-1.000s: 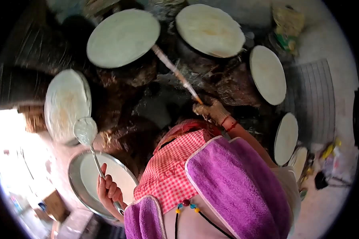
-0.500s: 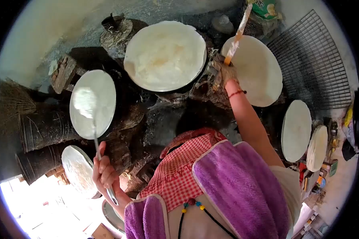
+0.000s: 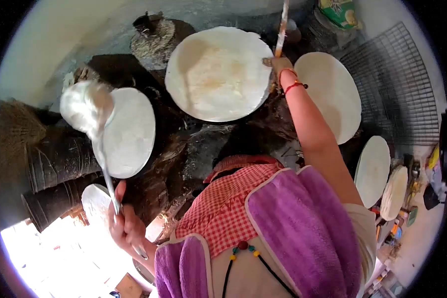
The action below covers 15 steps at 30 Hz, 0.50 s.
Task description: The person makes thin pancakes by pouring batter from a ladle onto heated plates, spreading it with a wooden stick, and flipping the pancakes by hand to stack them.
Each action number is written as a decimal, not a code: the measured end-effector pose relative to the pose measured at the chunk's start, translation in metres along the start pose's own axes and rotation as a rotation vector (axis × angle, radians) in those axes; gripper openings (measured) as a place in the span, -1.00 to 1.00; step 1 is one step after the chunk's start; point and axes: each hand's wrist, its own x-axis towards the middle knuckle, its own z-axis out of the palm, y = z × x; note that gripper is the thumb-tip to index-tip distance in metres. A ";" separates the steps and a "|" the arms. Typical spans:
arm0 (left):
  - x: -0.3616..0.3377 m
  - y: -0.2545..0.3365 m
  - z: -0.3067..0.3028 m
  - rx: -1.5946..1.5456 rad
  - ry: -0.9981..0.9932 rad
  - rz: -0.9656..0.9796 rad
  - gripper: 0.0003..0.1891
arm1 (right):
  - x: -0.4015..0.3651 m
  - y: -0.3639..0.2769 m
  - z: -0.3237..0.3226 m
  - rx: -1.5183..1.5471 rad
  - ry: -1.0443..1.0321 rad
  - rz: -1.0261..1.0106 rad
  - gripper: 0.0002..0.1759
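Observation:
My left hand [image 3: 127,226] is wrapped round the metal handle of a ladle [image 3: 106,166]. The ladle's white-coated bowl, blurred by motion, overlaps the far-left edge of a white oval pancake [image 3: 129,134]. In my right hand [image 3: 279,65] is a stick [image 3: 282,32], orange low down and smeared white higher up, pointing away from me. Its fingertips are right at the right rim of a large round pancake [image 3: 218,74], pale with light brown patches, on a dark griddle. Right of that wrist lies another white pancake [image 3: 333,99].
More white rounds, one pale disc [image 3: 372,171] and a thicker one [image 3: 395,192], stand at the right. A wire rack [image 3: 395,89] leans by the wall. Blackened drums [image 3: 59,161] and a twig broom [image 3: 15,124] are at left. A log stump [image 3: 156,44] stands behind.
The ladle has swung left and away from the left pancake's middle. My right hand has shifted to the large pancake's rim, its stick now more upright. The whole view has shifted slightly.

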 end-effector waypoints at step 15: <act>0.019 0.019 -0.089 -0.309 0.311 -0.243 -0.49 | -0.154 -0.031 -0.041 0.418 0.069 -0.301 -0.65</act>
